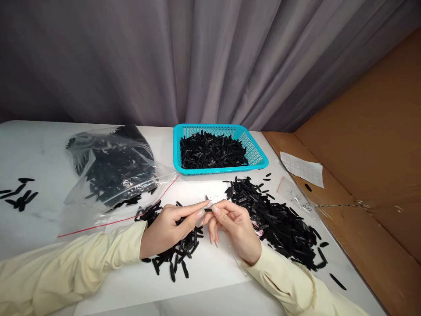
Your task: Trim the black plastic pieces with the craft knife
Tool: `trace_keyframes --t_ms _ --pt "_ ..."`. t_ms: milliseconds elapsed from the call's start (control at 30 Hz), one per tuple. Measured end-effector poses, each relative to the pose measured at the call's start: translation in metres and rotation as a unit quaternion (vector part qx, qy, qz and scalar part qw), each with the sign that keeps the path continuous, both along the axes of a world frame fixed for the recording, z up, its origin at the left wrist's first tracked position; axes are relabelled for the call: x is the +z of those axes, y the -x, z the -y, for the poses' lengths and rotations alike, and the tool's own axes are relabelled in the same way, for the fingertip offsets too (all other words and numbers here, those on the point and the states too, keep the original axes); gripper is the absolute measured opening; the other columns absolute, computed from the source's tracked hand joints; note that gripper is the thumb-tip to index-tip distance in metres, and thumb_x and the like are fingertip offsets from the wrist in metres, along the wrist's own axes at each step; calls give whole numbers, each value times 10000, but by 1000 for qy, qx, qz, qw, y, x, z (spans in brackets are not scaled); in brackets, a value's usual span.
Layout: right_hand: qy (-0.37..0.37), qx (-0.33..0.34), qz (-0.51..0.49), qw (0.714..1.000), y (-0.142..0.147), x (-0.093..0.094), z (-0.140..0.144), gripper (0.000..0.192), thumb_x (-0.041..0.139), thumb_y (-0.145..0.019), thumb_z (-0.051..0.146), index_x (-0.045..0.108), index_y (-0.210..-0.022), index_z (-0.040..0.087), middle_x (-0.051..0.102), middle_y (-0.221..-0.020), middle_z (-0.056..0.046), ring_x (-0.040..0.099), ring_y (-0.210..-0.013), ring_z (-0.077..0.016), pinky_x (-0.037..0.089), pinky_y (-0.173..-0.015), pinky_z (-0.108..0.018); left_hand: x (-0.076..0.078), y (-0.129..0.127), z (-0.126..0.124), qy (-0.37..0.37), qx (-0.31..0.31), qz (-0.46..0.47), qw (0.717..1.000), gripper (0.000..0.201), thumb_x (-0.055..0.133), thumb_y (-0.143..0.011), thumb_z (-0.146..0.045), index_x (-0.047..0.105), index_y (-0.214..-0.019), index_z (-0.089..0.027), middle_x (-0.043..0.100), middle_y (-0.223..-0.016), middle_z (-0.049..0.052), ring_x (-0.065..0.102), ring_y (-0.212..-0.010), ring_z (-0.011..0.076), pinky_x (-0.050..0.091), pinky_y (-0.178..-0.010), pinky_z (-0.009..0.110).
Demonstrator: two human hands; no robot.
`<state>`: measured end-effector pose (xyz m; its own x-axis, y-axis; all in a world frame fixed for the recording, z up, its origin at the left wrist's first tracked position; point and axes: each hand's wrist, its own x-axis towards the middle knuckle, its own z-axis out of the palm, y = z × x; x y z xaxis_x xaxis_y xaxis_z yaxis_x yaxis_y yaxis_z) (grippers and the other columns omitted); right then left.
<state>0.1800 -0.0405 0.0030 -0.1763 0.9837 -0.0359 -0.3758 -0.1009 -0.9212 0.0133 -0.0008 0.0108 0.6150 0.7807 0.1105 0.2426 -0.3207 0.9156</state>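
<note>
My left hand (173,227) pinches one end of a small black strip (208,210) between thumb and fingers. From the other side, my right hand (236,226) meets it, with thumb and forefinger closed at the strip's opposite end. A pointed, grey blade-like tip (207,198) sticks up just above the fingertips; which hand holds it I cannot tell. Behind my right wrist a bit of something pink (257,228) shows, mostly hidden. Loose black strips (179,259) lie under and around my left hand. A larger heap of similar strips (279,224) spreads to the right of my right hand.
A turquoise plastic basket (220,170) holding many black strips stands at the back. Left of it lies a clear zip bag (115,166) full of dark pieces. Several strips (20,197) lie far left. On the right are a cardboard sheet (362,166) and a white paper (302,170).
</note>
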Motion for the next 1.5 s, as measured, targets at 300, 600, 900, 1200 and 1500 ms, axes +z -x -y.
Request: trace_keyframes --t_ms 300,600,900,1200,1500 --pt "-3 -5 -3 1000 0 -1 0 157 548 -840 270 586 -768 135 660 -658 -44 543 -390 -85 419 -354 -192 -1 2 2 -27 -7 9 1000 406 408 -874 -241 562 -1179 -21 349 -438 -65 320 -378 64 311 -385 185" --pt "4 3 -9 1000 -1 -2 0 137 554 -836 264 590 -781 144 653 -623 -30 547 -394 -91 418 -358 -196 -1 3 2 -40 -5 10 999 392 419 -876 -228 557 -1193 -44 362 -433 -69 324 -381 62 330 -400 180" --pt "15 10 -10 1000 -1 1 0 152 553 -834 282 573 -770 145 633 -535 -16 538 -380 -101 400 -352 -200 0 3 3 -33 -14 9 999 394 420 -877 -236 555 -1196 -48 345 -442 -68 302 -383 55 308 -384 165" --pt "24 11 -15 1000 -2 1 0 153 588 -808 294 604 -792 142 633 -498 -16 543 -374 -110 401 -352 -201 -1 4 3 -41 -16 9 999 399 413 -871 -206 530 -1220 -51 331 -445 -75 300 -392 53 316 -406 154" --pt "23 -2 -15 1000 -2 1 1 130 614 -783 253 629 -847 141 633 -527 -16 558 -400 -119 401 -347 -209 1 2 3 2 -23 20 1000 422 415 -867 -206 484 -1261 -71 321 -457 -81 277 -417 59 283 -407 161"
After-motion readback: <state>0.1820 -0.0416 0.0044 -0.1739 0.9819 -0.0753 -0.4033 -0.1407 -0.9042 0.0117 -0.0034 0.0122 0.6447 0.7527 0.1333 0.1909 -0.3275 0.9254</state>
